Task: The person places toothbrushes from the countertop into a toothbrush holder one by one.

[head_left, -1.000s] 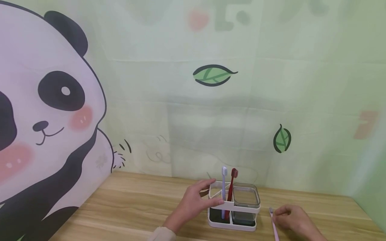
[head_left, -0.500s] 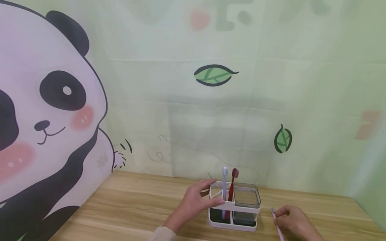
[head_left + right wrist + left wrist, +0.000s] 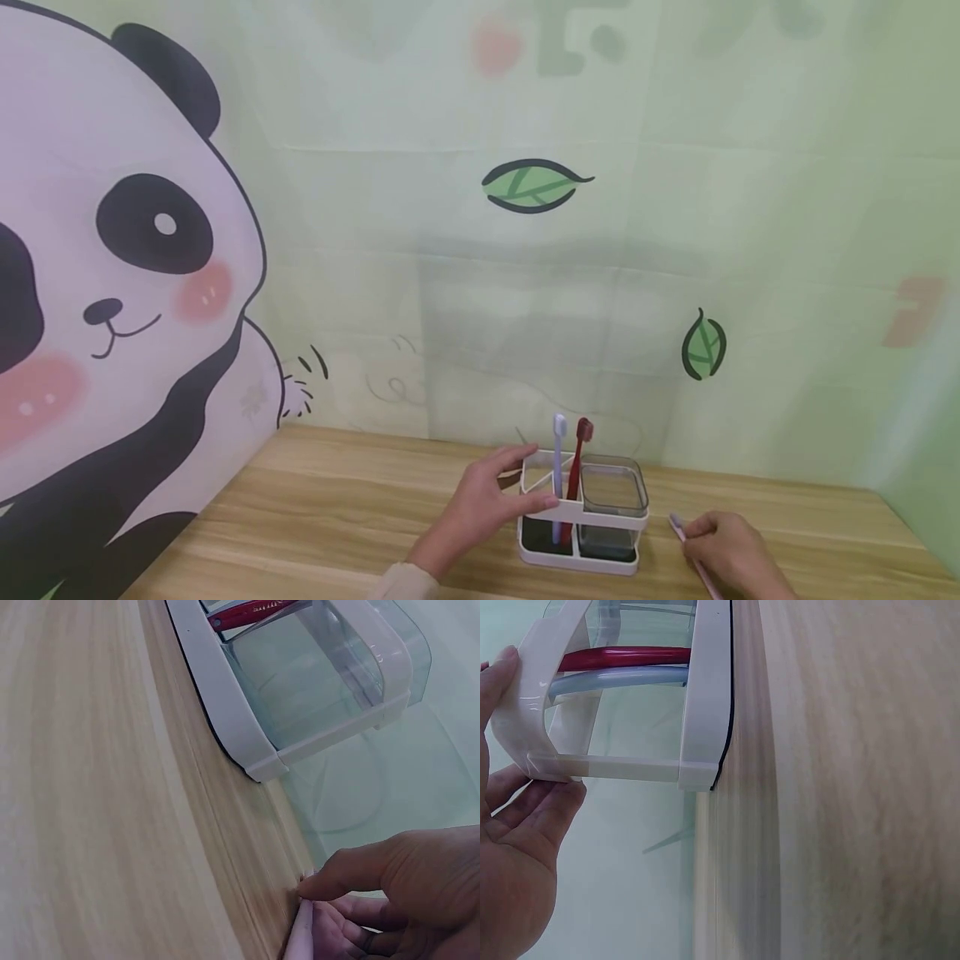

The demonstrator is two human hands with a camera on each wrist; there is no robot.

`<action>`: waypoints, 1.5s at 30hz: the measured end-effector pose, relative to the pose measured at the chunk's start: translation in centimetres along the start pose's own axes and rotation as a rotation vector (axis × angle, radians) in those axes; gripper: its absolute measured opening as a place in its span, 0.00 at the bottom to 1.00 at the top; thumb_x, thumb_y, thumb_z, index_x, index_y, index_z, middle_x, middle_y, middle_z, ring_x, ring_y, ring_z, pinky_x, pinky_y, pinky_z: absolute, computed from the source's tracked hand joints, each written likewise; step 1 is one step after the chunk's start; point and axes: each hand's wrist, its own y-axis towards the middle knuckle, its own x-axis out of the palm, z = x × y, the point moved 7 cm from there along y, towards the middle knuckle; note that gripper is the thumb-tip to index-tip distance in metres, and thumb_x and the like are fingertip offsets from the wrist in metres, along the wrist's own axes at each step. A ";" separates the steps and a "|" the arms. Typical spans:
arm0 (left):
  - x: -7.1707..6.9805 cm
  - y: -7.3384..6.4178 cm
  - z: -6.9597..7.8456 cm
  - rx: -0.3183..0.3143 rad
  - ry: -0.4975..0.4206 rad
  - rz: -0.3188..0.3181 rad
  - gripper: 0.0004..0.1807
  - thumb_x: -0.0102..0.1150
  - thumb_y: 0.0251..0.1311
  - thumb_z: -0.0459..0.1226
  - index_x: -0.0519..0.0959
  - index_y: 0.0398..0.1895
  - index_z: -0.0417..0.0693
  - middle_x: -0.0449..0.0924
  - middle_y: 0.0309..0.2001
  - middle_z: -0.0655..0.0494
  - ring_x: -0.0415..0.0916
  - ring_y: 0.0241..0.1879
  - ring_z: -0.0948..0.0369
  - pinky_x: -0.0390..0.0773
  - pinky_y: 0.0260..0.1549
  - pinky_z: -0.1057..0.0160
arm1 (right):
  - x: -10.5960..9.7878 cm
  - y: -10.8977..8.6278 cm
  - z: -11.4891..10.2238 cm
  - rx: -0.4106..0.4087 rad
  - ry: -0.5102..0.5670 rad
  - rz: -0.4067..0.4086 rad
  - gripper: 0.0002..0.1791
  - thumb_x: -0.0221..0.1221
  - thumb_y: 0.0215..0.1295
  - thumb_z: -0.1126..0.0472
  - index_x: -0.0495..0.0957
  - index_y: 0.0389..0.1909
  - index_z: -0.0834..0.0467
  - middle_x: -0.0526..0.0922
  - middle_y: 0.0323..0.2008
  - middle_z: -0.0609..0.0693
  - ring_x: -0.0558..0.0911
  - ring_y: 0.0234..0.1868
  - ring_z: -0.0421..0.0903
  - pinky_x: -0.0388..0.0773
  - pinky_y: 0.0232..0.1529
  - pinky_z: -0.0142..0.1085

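A white toothbrush holder [image 3: 613,522] stands upright on the wooden table. My left hand [image 3: 478,502] grips its upper left rim, thumb on the front band and fingers at the back corner. In the holder's left part stand a lavender toothbrush [image 3: 558,471] and a red toothbrush [image 3: 574,477], heads up. Its right part holds a clear square cup [image 3: 639,492]. To the right, my right hand [image 3: 733,552] pinches a pale pink toothbrush [image 3: 300,936] between thumb and fingers, low at the tabletop. The brush head points toward the back; the handle's lower end runs out of the head view.
The wooden table [image 3: 330,500] extends left and right of the holder. A pale green backdrop [image 3: 525,333] with a printed panda [image 3: 150,333] and leaves rises behind the table.
The pink toothbrush has turned in my right hand: its handle end swung to the right, so it lies more slanted. My left hand and the holder have stayed in place.
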 end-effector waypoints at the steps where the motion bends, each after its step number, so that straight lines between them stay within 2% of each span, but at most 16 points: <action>1: 0.0 0.0 0.1 0.000 0.000 0.000 0.35 0.80 0.60 0.43 0.79 0.70 0.44 0.79 0.66 0.44 0.80 0.63 0.46 0.82 0.61 0.52 | 0.0 0.0 0.0 0.004 -0.002 0.001 0.07 0.69 0.56 0.66 0.85 0.34 0.65 0.84 0.32 0.52 0.78 0.32 0.49 0.77 0.32 0.38; 6: 0.0 0.0 0.2 -0.003 0.004 -0.004 0.36 0.80 0.60 0.43 0.79 0.70 0.44 0.79 0.66 0.45 0.80 0.63 0.46 0.82 0.61 0.52 | -0.2 -0.1 0.0 0.003 0.014 -0.001 0.06 0.68 0.58 0.67 0.85 0.35 0.66 0.84 0.32 0.54 0.78 0.33 0.50 0.77 0.34 0.39; 16: 0.0 0.0 0.1 0.002 -0.002 -0.003 0.36 0.80 0.60 0.43 0.79 0.70 0.42 0.79 0.66 0.44 0.80 0.63 0.45 0.82 0.62 0.49 | -1.3 -0.8 -0.7 0.043 0.159 -0.030 0.10 0.64 0.66 0.68 0.83 0.45 0.71 0.83 0.37 0.55 0.77 0.39 0.52 0.76 0.36 0.39; 24: 0.0 0.0 0.1 0.009 -0.003 0.000 0.35 0.80 0.60 0.43 0.79 0.70 0.42 0.80 0.64 0.44 0.80 0.62 0.46 0.82 0.61 0.50 | -3.0 -0.6 -2.0 -0.064 0.081 0.017 0.12 0.64 0.65 0.69 0.84 0.47 0.70 0.87 0.38 0.55 0.81 0.37 0.49 0.81 0.36 0.40; 31: 0.0 0.1 0.1 0.011 0.000 0.001 0.35 0.80 0.60 0.43 0.79 0.70 0.42 0.79 0.65 0.43 0.80 0.63 0.46 0.82 0.61 0.51 | -4.3 -0.8 -3.0 -0.083 0.116 0.028 0.12 0.66 0.68 0.67 0.83 0.48 0.71 0.89 0.40 0.58 0.85 0.39 0.51 0.83 0.37 0.40; 35: 0.0 0.1 0.0 0.008 0.002 0.000 0.35 0.80 0.61 0.43 0.79 0.70 0.43 0.79 0.65 0.44 0.80 0.63 0.46 0.82 0.61 0.51 | -4.8 -0.9 -3.3 -0.060 0.167 0.032 0.14 0.65 0.70 0.67 0.82 0.50 0.72 0.89 0.41 0.59 0.87 0.40 0.53 0.86 0.40 0.43; 40: 0.0 0.0 0.0 0.004 -0.005 -0.003 0.35 0.80 0.61 0.43 0.79 0.70 0.44 0.79 0.66 0.44 0.80 0.63 0.46 0.82 0.61 0.51 | -5.4 -1.1 -3.8 -0.061 0.188 0.054 0.15 0.65 0.73 0.64 0.82 0.53 0.71 0.89 0.43 0.59 0.89 0.43 0.56 0.87 0.49 0.53; 42: 0.0 0.0 0.0 0.005 -0.007 -0.002 0.35 0.80 0.61 0.43 0.79 0.70 0.44 0.79 0.66 0.44 0.80 0.63 0.46 0.82 0.61 0.50 | -5.7 -1.2 -4.1 -0.063 0.192 0.064 0.16 0.65 0.74 0.63 0.82 0.53 0.71 0.90 0.43 0.57 0.90 0.43 0.55 0.87 0.49 0.51; 45: 0.0 0.0 0.0 0.008 -0.006 -0.001 0.35 0.80 0.60 0.43 0.79 0.70 0.44 0.79 0.66 0.44 0.80 0.63 0.45 0.82 0.61 0.50 | -5.9 -1.3 -4.5 -0.062 0.214 0.074 0.15 0.64 0.75 0.63 0.81 0.53 0.71 0.89 0.41 0.54 0.89 0.42 0.51 0.88 0.46 0.44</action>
